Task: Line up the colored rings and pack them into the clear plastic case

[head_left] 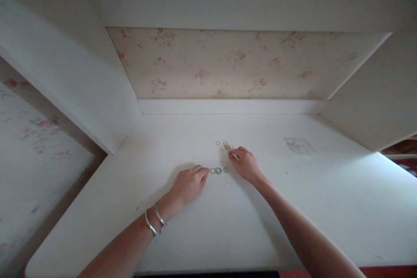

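On the white desk (228,226) lie small rings. A short row of three rings (219,170), one pale, one blue-grey, one green, sits between my hands. My left hand (189,184), with two silver bangles on its wrist, rests knuckles up, its fingertips touching the row's left end. A loose cluster of pale rings (223,144) lies a little farther back. My right hand (246,164) reaches into that cluster, fingertips pinched at its right edge; whether a ring is between them I cannot tell.
A small clear plastic bag (299,145) lies flat on the desk at the right. White side panels (81,87) and a floral back wall (234,65) enclose the desk, with a white shelf overhead. The desk's front edge is near me.
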Tool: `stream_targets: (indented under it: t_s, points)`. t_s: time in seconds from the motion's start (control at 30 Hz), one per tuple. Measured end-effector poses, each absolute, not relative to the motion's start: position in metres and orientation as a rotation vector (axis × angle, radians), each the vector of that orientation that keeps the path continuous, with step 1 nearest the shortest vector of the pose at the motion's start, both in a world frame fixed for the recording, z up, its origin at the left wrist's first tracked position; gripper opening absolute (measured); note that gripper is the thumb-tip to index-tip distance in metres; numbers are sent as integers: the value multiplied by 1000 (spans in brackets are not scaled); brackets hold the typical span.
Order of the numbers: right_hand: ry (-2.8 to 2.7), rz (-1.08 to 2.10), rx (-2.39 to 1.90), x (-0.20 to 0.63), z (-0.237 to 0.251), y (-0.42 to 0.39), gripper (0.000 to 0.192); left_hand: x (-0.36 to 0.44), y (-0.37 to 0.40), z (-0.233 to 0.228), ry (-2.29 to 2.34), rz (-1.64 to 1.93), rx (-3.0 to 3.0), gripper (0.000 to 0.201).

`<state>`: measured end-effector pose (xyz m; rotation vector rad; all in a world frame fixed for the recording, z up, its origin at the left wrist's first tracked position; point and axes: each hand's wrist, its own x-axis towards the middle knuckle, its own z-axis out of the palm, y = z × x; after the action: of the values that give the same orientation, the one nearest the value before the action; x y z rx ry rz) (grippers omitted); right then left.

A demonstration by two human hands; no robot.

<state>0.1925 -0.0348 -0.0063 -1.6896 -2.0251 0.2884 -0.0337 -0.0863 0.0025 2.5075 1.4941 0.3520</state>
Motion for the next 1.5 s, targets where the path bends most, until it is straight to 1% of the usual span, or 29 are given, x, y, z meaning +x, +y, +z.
stream_targets:
  t_s: [0.1, 0.23, 0.6, 0.73, 0.87, 1.1, 1.33, 1.5]
  points:
    - [-2155, 212, -1793, 183, 2, -18, 29, -31, -94, 2, 1484, 296, 2587, 36]
    - [-2265, 232, -1917, 171, 6, -2, 32, -29, -99, -1, 1473, 251, 2649, 38]
    - [-2335, 308, -1887, 168, -1, 7, 28, -36, -98, -1, 1555, 296, 2622, 36]
    - [-2364, 322, -1828, 167, 4, 2, 27, -41, -97, -3, 1572, 294, 2604, 36]
    - [-2371, 318, -1622, 162, 17, -16, 25, -43, -96, 2, 1596, 324, 2569, 35]
    - [-2575, 257, -1369, 136, 24, -58, 26, -50, -91, 13, 1931, 392, 2408, 37]
    - [-2646, 214, -1300, 123, 13, -63, 27, -56, -86, 9, 1917, 375, 2389, 35]
    - [-2667, 206, -1291, 120, 14, -64, 26, -55, -84, 10, 1930, 365, 2379, 35]
